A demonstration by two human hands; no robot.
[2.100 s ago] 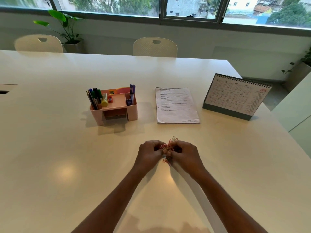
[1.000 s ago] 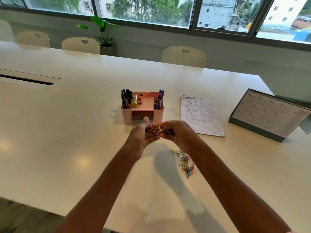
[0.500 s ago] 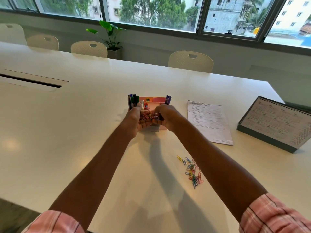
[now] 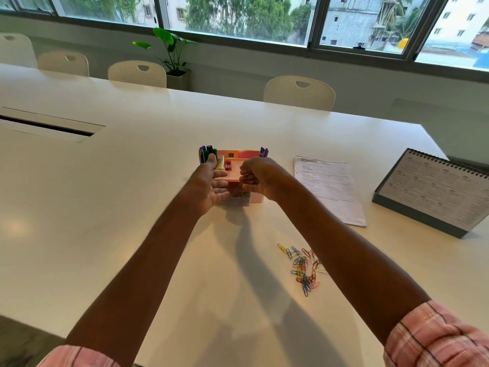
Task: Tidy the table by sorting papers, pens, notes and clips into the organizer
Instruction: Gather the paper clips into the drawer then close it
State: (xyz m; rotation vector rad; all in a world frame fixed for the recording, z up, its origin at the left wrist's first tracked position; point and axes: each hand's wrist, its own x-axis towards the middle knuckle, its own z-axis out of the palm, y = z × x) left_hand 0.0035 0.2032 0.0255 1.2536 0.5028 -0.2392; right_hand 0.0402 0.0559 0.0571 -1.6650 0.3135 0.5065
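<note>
I see a long white table (image 4: 132, 207) carrying a pink plastic desk organizer (image 4: 234, 174), my landmark. Far right of it stands a spiral-bound desk calendar (image 4: 434, 192). Just right of it lies a printed paper stack (image 4: 328, 186). My left hand (image 4: 211, 184) is at its front-left, fingers straight and together, thumb up. My right hand (image 4: 260, 178) is at its front-right with fingers curled; I cannot tell what they pinch. Loose coloured paper clips (image 4: 304, 266) lie nearer me, to its right. Dark marker pens (image 4: 207, 152) stand in its left compartment.

Office — long table (image 4: 132, 160), chairs (image 4: 299, 92), calendar (image 4: 434, 192)
</note>
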